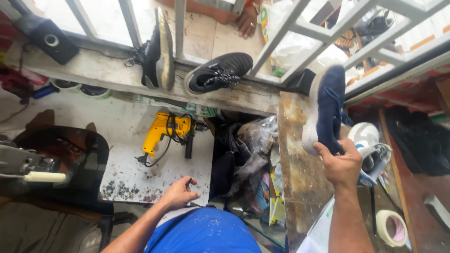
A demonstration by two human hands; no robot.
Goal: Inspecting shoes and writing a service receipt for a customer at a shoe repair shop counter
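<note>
My right hand point(343, 162) grips a navy blue sneaker with a white sole point(327, 108) by its heel end, holding it upright above a stained wooden bench point(297, 173). My left hand point(179, 193) rests on the near edge of a speckled white worktop point(126, 136), with a thin dark object between its fingers. A yellow power drill point(165, 130) with a coiled black cord lies on that worktop, beyond my left hand.
Two black sneakers point(220, 71) point(157, 51) sit on the grey window ledge by white bars. Another person's hand point(246, 21) shows beyond the bars. A bag pile point(246, 159) fills the gap between the tables. A tape roll point(392, 227) and white shoe point(370, 145) lie right; a machine point(33, 164) stands left.
</note>
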